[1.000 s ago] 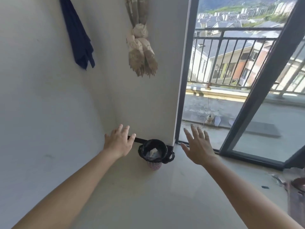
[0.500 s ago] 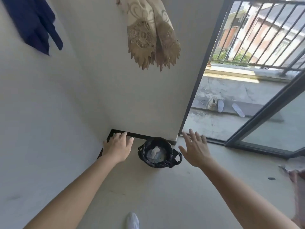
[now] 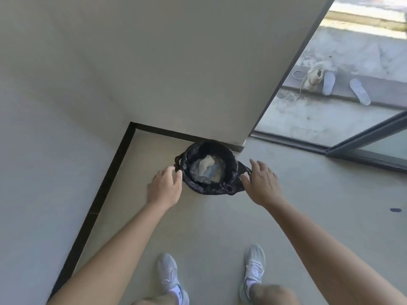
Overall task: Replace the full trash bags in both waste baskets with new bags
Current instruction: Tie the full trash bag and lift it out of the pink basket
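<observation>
Pale wall [image 3: 154, 62] fills the upper left, its corner jutting toward me, with a black baseboard [image 3: 99, 205] along its foot. Beige floor [image 3: 209, 227] below. Dark-framed glass door [image 3: 363, 148] upper right. Beyond it is a concrete balcony [image 3: 319, 115] with a worn shoe [image 3: 313, 79] and two insoles [image 3: 360, 91] on a step. Both my bare forearms reach forward from the bottom edge.

Black trash bag [image 3: 209, 188] sits on the floor right against the wall corner. Its mouth is round and open, rim folded outward, a loop handle sticking out each side.

Left hand [image 3: 164, 188] is at the bag's left side, fingers loosely bent, tips right by the left handle. Can't tell if they touch; gripping nothing. Right hand [image 3: 262, 183] is at the bag's right side, fingers straight and spread, thumb by the right handle, holding nothing.

My two white sneakers [image 3: 168, 276] stand apart at the bottom. Crumpled white paper [image 3: 206, 167] lies inside the bag. Small dark scrap [image 3: 395, 210] on the floor far right.
</observation>
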`<state>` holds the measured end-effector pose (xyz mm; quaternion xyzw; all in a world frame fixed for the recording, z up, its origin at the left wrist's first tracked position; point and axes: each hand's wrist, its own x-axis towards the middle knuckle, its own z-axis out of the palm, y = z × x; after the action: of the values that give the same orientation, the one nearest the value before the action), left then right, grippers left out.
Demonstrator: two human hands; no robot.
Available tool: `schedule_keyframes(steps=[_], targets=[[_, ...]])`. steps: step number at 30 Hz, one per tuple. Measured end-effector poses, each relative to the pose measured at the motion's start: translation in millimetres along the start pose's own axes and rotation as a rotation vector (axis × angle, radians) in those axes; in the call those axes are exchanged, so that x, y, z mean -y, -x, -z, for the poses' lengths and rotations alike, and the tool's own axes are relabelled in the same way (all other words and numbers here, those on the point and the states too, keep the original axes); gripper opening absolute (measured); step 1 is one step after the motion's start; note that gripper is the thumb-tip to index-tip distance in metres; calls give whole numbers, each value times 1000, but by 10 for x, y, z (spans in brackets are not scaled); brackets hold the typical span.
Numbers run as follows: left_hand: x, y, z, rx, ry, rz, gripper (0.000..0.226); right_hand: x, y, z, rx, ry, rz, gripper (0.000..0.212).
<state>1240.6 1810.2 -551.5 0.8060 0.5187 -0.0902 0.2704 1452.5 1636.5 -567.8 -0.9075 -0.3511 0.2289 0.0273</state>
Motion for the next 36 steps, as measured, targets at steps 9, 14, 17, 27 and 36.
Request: schedule_keyframes(steps=[9, 14, 17, 27, 36], targets=[[878, -1376, -2395, 64, 437, 328, 66, -526, -1281, -2408, -332, -646, -417, 101], [1347, -2048, -3122, 21, 951, 568, 80, -777, -1728, -3387, -413, -1340, -617, 113], [1498, -2390, -3376, 35, 1255, 515, 84, -937, -1998, -3809, -255, -1694, -560, 113], [1283, -2525, -2742, 70, 1470, 155, 90, -902, -2276, -3032, -241, -1736, -388, 28], [537, -2305, -2038, -345, 632, -166, 27, -463, -2200, -1897, -670, -1312, 142, 13]])
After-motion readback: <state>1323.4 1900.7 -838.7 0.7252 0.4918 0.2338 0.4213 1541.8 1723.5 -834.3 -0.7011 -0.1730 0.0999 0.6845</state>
